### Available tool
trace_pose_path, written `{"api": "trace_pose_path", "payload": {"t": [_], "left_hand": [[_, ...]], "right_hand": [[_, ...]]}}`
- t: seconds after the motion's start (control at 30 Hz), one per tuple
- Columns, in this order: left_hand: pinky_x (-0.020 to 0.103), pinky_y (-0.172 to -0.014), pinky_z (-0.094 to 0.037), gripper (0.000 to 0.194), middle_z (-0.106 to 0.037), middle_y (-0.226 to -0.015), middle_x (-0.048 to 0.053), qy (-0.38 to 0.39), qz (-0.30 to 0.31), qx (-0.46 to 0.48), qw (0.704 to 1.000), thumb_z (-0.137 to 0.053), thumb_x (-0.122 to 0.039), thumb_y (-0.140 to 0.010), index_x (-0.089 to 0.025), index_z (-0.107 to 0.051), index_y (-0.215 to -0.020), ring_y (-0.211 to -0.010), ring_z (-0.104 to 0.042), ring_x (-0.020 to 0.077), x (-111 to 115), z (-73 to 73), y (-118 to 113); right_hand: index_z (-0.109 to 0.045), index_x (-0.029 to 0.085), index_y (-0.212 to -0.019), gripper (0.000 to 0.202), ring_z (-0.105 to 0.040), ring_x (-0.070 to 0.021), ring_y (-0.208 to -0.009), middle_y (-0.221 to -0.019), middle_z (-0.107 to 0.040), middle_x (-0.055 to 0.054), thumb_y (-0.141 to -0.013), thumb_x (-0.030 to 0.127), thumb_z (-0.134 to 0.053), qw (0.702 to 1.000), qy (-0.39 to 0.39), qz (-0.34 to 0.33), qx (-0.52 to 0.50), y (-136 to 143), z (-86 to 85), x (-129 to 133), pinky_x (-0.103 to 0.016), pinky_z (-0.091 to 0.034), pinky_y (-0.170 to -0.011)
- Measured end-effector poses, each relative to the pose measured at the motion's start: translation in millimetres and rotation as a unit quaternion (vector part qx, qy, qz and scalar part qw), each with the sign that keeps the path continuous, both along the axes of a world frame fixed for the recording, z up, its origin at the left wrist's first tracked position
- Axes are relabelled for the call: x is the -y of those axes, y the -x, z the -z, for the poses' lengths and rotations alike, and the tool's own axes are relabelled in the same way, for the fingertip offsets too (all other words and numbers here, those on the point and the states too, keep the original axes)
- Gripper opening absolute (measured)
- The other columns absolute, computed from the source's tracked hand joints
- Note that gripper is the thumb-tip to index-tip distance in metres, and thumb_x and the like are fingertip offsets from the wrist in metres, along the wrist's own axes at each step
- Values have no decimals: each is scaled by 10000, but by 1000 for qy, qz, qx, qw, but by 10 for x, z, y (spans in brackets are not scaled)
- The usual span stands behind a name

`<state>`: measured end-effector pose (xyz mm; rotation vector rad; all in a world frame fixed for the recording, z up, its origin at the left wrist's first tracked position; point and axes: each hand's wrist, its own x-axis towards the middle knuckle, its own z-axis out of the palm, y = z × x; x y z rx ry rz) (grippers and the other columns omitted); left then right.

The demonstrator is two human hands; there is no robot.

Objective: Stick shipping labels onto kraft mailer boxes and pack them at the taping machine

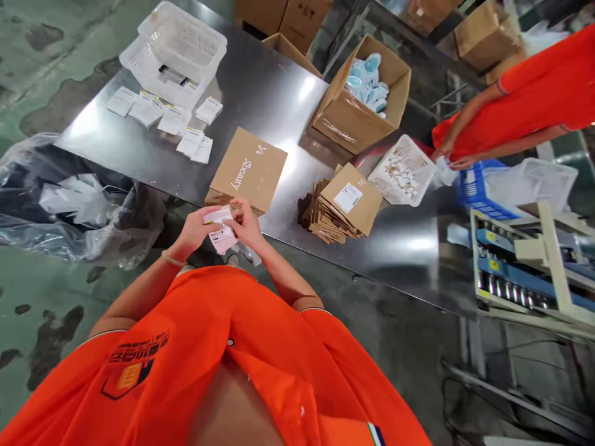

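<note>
Close to my body, just off the table edge, I hold printed label sheets (pixel 223 239), white on top and pinkish below. My left hand (pixel 191 230) is closed on their left side, thumb on top. My right hand (pixel 247 225) pinches the right side, and pale strips hang beneath it. Right beyond my hands sits a stack of flat brown cardboard boxes (pixel 253 164) with white lettering. Small stacks of white cards (pixel 174 119) lie farther left on the table. To the right is a second, uneven cardboard stack (pixel 351 201) with a white label on top.
The metal table (pixel 251 74) bears a white plastic basket (pixel 204 43), an open carton (pixel 332 118) of blue-and-white items and another basket (pixel 413 195) of small pieces. A bin bag (pixel 139 229) with paper scraps stands left. A co-worker (pixel 539 93) and a conveyor machine (pixel 543 248) are right.
</note>
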<state>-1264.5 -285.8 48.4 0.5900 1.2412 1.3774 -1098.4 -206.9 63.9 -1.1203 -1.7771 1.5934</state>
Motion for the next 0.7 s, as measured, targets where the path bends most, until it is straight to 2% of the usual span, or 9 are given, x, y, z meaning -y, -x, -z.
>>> {"api": "trace_pose_path", "payload": {"t": [0.07, 0.13, 0.27, 0.37, 0.47, 0.53, 0.6, 0.7], "left_hand": [[445, -988, -639, 1047, -840, -1193, 120, -21, 5, 5, 1000, -1052, -352, -500, -169, -715, -1475, -1080, -794, 315, -82, -33, 11], [452, -1016, -629, 1052, -837, -1232, 121, -31, 15, 4, 999, -1051, -376, -526, -181, -708, -1502, -1122, -785, 322, -132, -61, 4], [484, -1010, -624, 870, -850, -1125, 147, -1, 32, -19, 999, -1097, -410, -448, -116, -839, -1225, -1054, -787, 341, -179, -91, -28], [493, -990, -632, 820, -851, -1044, 138, 11, 40, -49, 998, -1110, -410, -438, -112, -856, -1158, -1001, -794, 337, -243, -113, -30], [486, -986, -639, 823, -854, -1024, 127, 13, 40, -91, 995, -1101, -419, -435, -120, -863, -1164, -991, -801, 336, -335, -136, -3], [473, -995, -640, 818, -859, -1025, 116, 18, 42, -111, 993, -1095, -418, -417, -129, -870, -1149, -998, -806, 334, -378, -134, 22], [470, -990, -646, 769, -864, -996, 108, 28, 69, -100, 992, -1094, -425, -393, -131, -880, -1069, -984, -811, 338, -386, -108, 37], [497, -975, -653, 690, -867, -966, 135, 55, 132, -50, 988, -1101, -445, -376, -120, -882, -943, -954, -814, 357, -336, -17, 5]], "right_hand": [[-695, 263, -1115, 321, -509, -151, -631, -684, -490, 80, -839, 375, -814, 1000, -8, -2, 9, -38, -10, -36, -252, -418, -607], [-724, 252, -1059, 262, -506, -151, -626, -674, -494, 73, -840, 368, -807, 1000, -15, 3, 12, -61, 0, -71, -254, -419, -603], [-763, 245, -1071, 242, -555, -165, -630, -698, -578, 52, -867, 367, -805, 998, -46, 30, 13, -88, 49, -116, -273, -470, -626], [-801, 247, -1020, 157, -653, -199, -729, -761, -682, 1, -935, 378, -778, 990, -126, 49, 50, -132, 89, -81, -307, -546, -726], [-836, 259, -990, 133, -726, -223, -884, -931, -781, -56, -1000, 333, -725, 967, -235, 49, 90, -196, 129, 12, -336, -587, -851], [-845, 262, -969, 154, -740, -226, -968, -1069, -796, -74, -1011, 277, -698, 948, -295, 68, 99, -227, 135, 21, -348, -602, -901], [-842, 256, -932, 153, -729, -234, -1064, -1188, -766, -82, -994, 240, -702, 929, -336, 122, 94, -232, 99, -102, -368, -610, -964], [-815, 237, -893, 108, -670, -258, -1171, -1227, -683, -91, -966, 252, -737, 911, -336, 221, 93, -179, -32, -595, -416, -591, -1050]]}}
